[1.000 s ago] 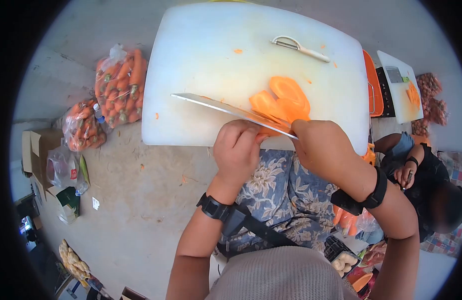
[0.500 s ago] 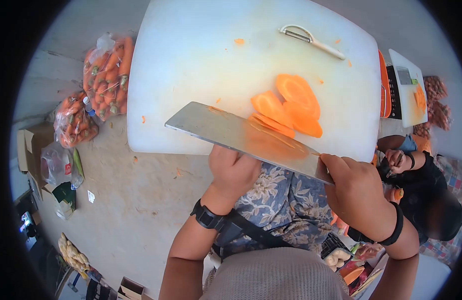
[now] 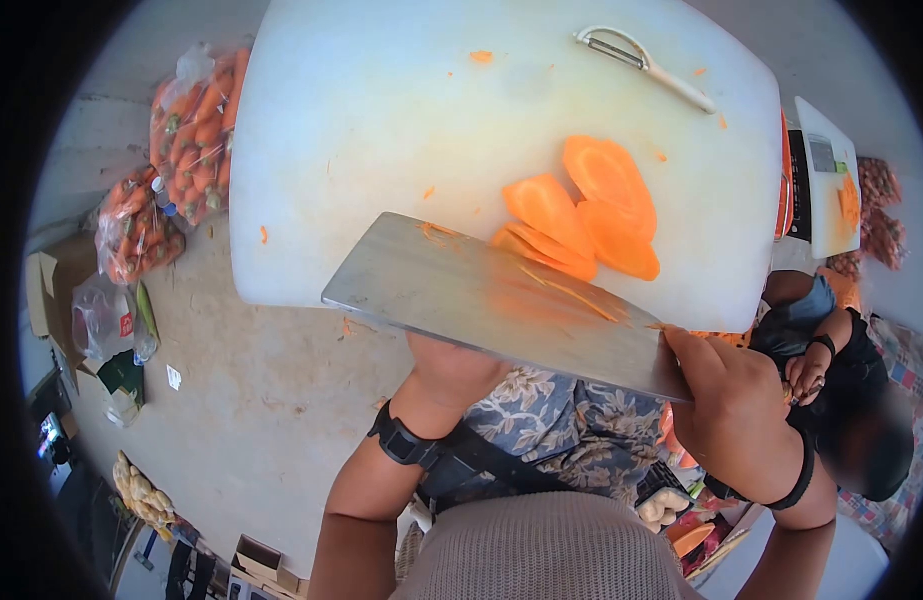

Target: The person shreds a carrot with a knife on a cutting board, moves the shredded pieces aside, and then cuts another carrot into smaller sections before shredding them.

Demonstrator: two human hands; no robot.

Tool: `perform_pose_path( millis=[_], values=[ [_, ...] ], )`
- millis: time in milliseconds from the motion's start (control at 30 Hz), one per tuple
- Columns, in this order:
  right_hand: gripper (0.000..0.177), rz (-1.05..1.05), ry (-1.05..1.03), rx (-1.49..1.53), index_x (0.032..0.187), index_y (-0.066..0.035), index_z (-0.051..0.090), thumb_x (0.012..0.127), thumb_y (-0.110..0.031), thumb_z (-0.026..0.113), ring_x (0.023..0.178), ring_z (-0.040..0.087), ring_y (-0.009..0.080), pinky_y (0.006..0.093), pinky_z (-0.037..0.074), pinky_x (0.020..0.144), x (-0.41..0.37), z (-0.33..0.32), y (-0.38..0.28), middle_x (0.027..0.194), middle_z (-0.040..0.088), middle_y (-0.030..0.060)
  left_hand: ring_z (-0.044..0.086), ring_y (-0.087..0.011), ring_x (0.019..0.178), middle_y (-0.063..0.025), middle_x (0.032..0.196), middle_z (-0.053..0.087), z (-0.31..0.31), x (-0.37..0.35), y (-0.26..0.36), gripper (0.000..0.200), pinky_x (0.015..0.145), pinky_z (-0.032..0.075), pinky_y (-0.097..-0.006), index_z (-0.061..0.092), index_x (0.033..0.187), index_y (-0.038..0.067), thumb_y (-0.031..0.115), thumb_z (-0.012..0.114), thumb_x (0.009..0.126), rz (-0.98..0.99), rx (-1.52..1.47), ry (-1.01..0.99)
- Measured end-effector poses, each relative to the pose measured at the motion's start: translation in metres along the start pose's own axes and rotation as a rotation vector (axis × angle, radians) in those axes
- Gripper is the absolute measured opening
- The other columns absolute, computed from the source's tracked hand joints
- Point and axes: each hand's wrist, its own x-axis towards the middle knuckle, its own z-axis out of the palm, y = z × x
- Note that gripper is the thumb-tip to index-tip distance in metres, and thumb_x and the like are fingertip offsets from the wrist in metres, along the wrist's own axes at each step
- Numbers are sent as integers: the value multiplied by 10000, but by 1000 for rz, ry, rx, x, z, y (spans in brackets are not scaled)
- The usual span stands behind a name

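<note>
Lifted and tipped flatter than a moment ago, the broad steel cleaver [image 3: 491,300] hangs over the near edge of the white plastic cutting board [image 3: 381,120], its face streaked orange. I see my right hand [image 3: 726,400] clenched round its handle. My left hand [image 3: 451,375] sits under the blade with its fingers hidden, so I cannot tell its grip. Long oval orange carrot slices [image 3: 581,215] overlap just beyond the blade, with a white-handled peeler [image 3: 646,65] at the far edge. Clear bags of carrots [image 3: 186,130] rest on the floor to the left.

The cleaver [image 3: 491,300] hides the fingers of the left hand [image 3: 449,378]; its handle vanishes inside the fingers of the right hand [image 3: 729,405]. Beyond them, the cutting board [image 3: 381,120] is cropped at its far edge.
</note>
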Motion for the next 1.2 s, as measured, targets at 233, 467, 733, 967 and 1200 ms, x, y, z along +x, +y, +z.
perform_pose_path(
  millis=[233, 467, 733, 967, 1200],
  values=[
    [146, 32, -116, 43, 823, -23, 518, 712, -11, 613, 538, 568, 301, 395, 446, 490, 11, -7, 2, 635, 526, 111, 650, -279, 807, -97, 909, 673, -4, 16, 2, 197, 708, 525, -366, 688, 829, 47, -15, 709, 643, 48, -131, 53],
    [137, 38, -189, 62, 787, -33, 489, 737, -31, 616, 520, 560, 307, 399, 445, 485, 31, -5, 0, 616, 527, 112, 642, -288, 832, -110, 914, 670, -5, 24, 2, 171, 734, 533, -351, 677, 787, 27, -6, 692, 619, 65, -143, 38],
    [142, 59, -199, 52, 858, -20, 520, 750, -55, 606, 555, 613, 321, 395, 490, 510, 50, 18, 2, 650, 599, 148, 603, -291, 813, -97, 903, 623, -3, 23, 4, 184, 717, 501, -356, 669, 825, 27, -17, 709, 650, 88, -96, 67],
    [121, 29, -48, 21, 838, -29, 533, 741, -54, 601, 555, 617, 303, 389, 490, 510, 36, 25, 1, 649, 600, 135, 609, -261, 775, -77, 880, 648, -1, 25, 6, 229, 663, 510, -328, 698, 838, 36, -41, 692, 622, 81, -78, 112],
    [430, 61, -81, 46, 1009, 19, 573, 584, 65, 625, 678, 624, 334, 410, 492, 585, 13, -2, -11, 749, 602, 144, 642, -300, 792, -99, 923, 669, -1, 17, 1, 196, 680, 524, -357, 693, 821, 48, -19, 697, 637, 102, -77, 92]
  ],
)
